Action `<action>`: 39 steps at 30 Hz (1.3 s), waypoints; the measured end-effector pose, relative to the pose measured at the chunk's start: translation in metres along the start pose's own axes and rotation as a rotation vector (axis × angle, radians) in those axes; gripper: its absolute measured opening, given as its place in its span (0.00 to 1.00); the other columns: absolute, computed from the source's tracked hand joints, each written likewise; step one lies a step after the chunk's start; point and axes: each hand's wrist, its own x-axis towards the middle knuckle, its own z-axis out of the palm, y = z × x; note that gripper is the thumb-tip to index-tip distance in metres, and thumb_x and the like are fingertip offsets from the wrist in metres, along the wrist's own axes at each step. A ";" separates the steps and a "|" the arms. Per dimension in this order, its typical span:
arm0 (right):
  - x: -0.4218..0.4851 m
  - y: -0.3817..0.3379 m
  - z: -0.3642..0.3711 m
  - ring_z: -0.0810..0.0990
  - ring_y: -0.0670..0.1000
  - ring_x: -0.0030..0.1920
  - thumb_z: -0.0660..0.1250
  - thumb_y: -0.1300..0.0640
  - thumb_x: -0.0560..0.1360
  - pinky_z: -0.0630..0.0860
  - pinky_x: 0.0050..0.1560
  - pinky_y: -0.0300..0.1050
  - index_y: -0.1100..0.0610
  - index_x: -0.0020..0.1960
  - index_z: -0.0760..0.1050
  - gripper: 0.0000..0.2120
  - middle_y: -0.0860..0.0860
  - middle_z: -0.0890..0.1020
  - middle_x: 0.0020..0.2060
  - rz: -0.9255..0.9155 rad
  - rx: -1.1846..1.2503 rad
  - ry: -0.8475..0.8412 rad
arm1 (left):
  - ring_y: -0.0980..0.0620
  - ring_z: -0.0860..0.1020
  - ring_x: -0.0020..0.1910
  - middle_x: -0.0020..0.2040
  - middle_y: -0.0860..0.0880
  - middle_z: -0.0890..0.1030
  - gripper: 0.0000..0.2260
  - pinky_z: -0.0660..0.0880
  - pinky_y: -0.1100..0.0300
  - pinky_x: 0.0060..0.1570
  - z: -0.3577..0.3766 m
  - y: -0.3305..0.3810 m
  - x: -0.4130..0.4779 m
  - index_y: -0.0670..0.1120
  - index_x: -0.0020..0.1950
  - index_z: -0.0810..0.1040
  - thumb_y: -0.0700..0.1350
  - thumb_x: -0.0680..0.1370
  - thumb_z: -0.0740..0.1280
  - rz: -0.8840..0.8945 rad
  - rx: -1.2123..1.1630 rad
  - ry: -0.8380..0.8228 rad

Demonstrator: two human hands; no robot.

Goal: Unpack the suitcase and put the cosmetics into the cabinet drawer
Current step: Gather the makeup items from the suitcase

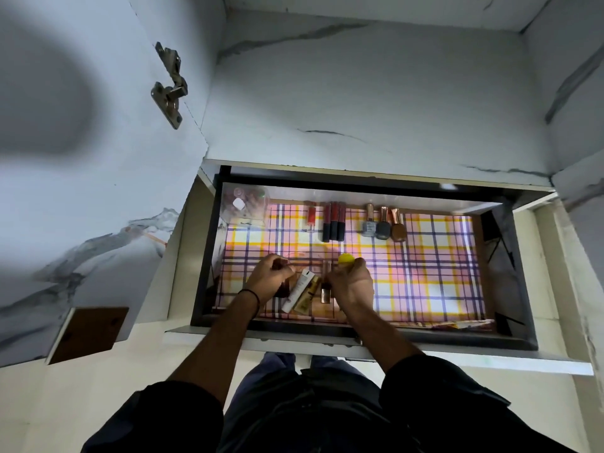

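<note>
Drawer [209,256]: dark grey frame. Liner [425,256]: plaid, white ground, pink bands, yellow and dark purple lines. Far row: lip tube [311,217], red; gloss tubes [333,223], red with black caps; silver-grey polish [369,226], dark grey polish [383,229], brown polish [398,233], each with a rose-gold cap. Near left: white tube [299,291]; gold tube [309,295]; dark brown item [281,290]; yellow item [345,258]. Cabinet walls [359,93]: white marble pattern, grey veins. Wristband [252,297]: black. Sleeves [441,387]: black.
</note>
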 end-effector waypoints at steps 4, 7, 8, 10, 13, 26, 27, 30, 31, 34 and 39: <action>-0.002 -0.012 -0.004 0.78 0.60 0.55 0.61 0.34 0.69 0.76 0.57 0.60 0.60 0.63 0.68 0.35 0.60 0.77 0.56 -0.076 0.122 0.036 | 0.49 0.76 0.45 0.49 0.46 0.76 0.10 0.73 0.58 0.44 -0.011 -0.002 0.000 0.44 0.59 0.71 0.42 0.79 0.67 0.005 0.084 0.137; -0.004 -0.033 0.004 0.76 0.60 0.58 0.60 0.36 0.67 0.76 0.52 0.59 0.58 0.65 0.66 0.34 0.60 0.74 0.61 0.029 0.260 -0.045 | 0.52 0.75 0.45 0.47 0.49 0.74 0.16 0.74 0.60 0.42 -0.026 -0.004 0.001 0.45 0.62 0.67 0.39 0.78 0.68 0.010 0.154 0.109; -0.004 -0.037 0.009 0.75 0.59 0.58 0.60 0.36 0.65 0.75 0.49 0.56 0.56 0.66 0.65 0.35 0.59 0.73 0.62 0.081 0.296 -0.096 | 0.50 0.76 0.48 0.49 0.48 0.75 0.17 0.76 0.57 0.46 -0.031 -0.006 0.001 0.45 0.62 0.67 0.38 0.77 0.69 0.014 0.187 0.075; -0.004 -0.042 0.019 0.74 0.59 0.60 0.62 0.36 0.63 0.73 0.44 0.51 0.53 0.67 0.65 0.37 0.57 0.71 0.64 0.131 0.344 -0.167 | 0.46 0.77 0.55 0.53 0.46 0.77 0.18 0.77 0.49 0.56 -0.041 -0.008 -0.001 0.44 0.62 0.70 0.36 0.75 0.71 0.022 0.245 -0.005; -0.003 -0.048 0.031 0.75 0.59 0.61 0.70 0.35 0.63 0.79 0.45 0.53 0.52 0.67 0.64 0.39 0.56 0.71 0.65 0.109 0.360 -0.202 | 0.45 0.78 0.56 0.56 0.44 0.79 0.17 0.77 0.46 0.59 -0.049 -0.012 -0.007 0.43 0.61 0.74 0.36 0.74 0.72 0.024 0.291 -0.078; -0.001 -0.071 0.065 0.80 0.48 0.46 0.76 0.44 0.72 0.78 0.39 0.41 0.57 0.57 0.68 0.26 0.50 0.79 0.47 -0.056 0.258 -0.232 | 0.51 0.84 0.46 0.50 0.47 0.84 0.12 0.81 0.52 0.47 -0.066 -0.001 -0.021 0.50 0.55 0.78 0.56 0.81 0.61 -0.016 -0.250 0.027; -0.002 -0.073 0.068 0.79 0.46 0.44 0.75 0.45 0.73 0.75 0.34 0.35 0.58 0.56 0.69 0.23 0.50 0.78 0.46 -0.077 0.243 -0.266 | 0.52 0.84 0.48 0.50 0.49 0.85 0.14 0.81 0.54 0.46 -0.070 -0.001 -0.023 0.51 0.58 0.79 0.58 0.81 0.61 0.034 -0.242 -0.034; -0.009 -0.081 0.074 0.77 0.45 0.40 0.66 0.43 0.79 0.70 0.29 0.30 0.60 0.50 0.73 0.19 0.47 0.78 0.41 -0.197 0.132 -0.338 | 0.52 0.82 0.55 0.56 0.51 0.83 0.13 0.80 0.53 0.54 -0.081 -0.008 -0.019 0.50 0.62 0.79 0.52 0.80 0.67 0.155 -0.028 -0.063; -0.010 -0.080 0.074 0.76 0.46 0.38 0.63 0.43 0.81 0.70 0.29 0.33 0.60 0.50 0.74 0.19 0.48 0.78 0.40 -0.237 0.060 -0.316 | 0.50 0.81 0.56 0.56 0.49 0.83 0.13 0.79 0.51 0.57 -0.083 -0.012 -0.016 0.48 0.62 0.78 0.49 0.79 0.68 0.162 0.090 -0.018; -0.007 -0.075 0.069 0.77 0.50 0.37 0.61 0.51 0.83 0.70 0.29 0.40 0.61 0.55 0.71 0.12 0.54 0.78 0.43 -0.260 -0.231 -0.232 | 0.45 0.80 0.55 0.56 0.44 0.81 0.15 0.75 0.57 0.52 -0.078 -0.018 -0.016 0.43 0.62 0.76 0.49 0.79 0.68 0.100 0.470 0.107; -0.019 -0.057 0.073 0.78 0.54 0.49 0.68 0.48 0.79 0.74 0.38 0.42 0.60 0.65 0.67 0.22 0.57 0.78 0.54 -0.211 -0.629 -0.418 | 0.40 0.77 0.61 0.64 0.38 0.76 0.23 0.73 0.48 0.59 -0.062 -0.022 -0.022 0.40 0.71 0.63 0.48 0.80 0.66 0.020 0.719 0.177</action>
